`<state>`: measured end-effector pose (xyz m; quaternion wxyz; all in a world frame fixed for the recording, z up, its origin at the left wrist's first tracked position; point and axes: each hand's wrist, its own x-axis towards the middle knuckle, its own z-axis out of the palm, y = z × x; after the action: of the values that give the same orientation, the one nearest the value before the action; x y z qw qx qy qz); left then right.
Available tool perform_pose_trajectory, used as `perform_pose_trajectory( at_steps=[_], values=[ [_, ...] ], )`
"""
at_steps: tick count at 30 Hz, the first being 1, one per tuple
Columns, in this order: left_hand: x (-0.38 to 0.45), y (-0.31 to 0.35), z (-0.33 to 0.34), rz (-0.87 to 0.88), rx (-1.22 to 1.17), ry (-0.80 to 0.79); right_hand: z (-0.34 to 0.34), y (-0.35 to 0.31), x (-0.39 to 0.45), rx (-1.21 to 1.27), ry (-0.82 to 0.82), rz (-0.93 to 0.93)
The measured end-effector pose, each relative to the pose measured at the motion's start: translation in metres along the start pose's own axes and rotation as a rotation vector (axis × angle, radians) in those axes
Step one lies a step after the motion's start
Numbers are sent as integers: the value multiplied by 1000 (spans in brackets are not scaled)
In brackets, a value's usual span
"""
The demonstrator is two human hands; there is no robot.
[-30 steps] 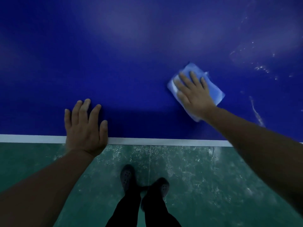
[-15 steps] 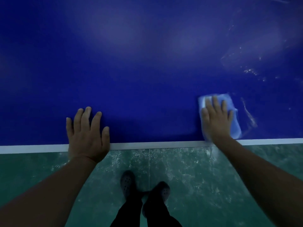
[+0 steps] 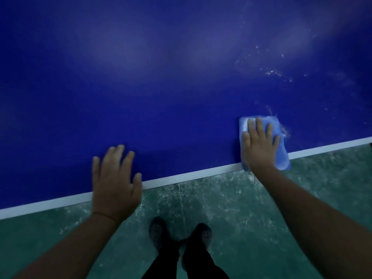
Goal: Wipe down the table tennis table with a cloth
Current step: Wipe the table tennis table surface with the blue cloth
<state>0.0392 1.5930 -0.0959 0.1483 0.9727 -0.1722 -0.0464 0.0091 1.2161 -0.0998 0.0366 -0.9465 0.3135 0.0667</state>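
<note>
1. Deep blue fills most of the view: the worktop [image 3: 161, 87] of a table tennis table, seen from above by the person standing at it.
2. A white line [image 3: 181, 177] runs along the near edge of the worktop, slanting upward from left to right.
3. The right hand [image 3: 259, 146] lies flat on a light blue cloth [image 3: 280, 156], fingers straight and slightly spread, pressing it onto the worktop.
4. The cloth sits at the near edge on the right side; its lower corner hangs past the white line, over the floor.
5. Small pale specks and streaks [image 3: 271, 72] show on the blue surface beyond and to the right of the cloth.
6. The left hand [image 3: 115, 182] rests palm down on the near edge, fingers straight and spread, holding nothing. It looks a little blurred.
7. A thin dark band [image 3: 106, 215] circles the left wrist.
8. The two hands are well apart, the left nearer the middle of the view.
9. Below the edge lies a worn green floor [image 3: 241, 218] with whitish scuff marks.
10. Two dark perforated shoes [image 3: 159, 232] and dark trouser legs appear between the forearms.
</note>
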Motion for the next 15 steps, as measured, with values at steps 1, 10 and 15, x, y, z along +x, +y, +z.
perform_pose_trajectory(
  at_steps=[1, 10, 15],
  values=[
    [4, 20, 6, 67, -19, -26, 0, -7, -2, 3, 7, 53],
    [39, 88, 48, 277, 98, -106, 10, -87, 67, -86, -23, -538],
    [39, 90, 51, 265, 133, -138, -14, 80, 100, 133, 10, 328]
  ],
)
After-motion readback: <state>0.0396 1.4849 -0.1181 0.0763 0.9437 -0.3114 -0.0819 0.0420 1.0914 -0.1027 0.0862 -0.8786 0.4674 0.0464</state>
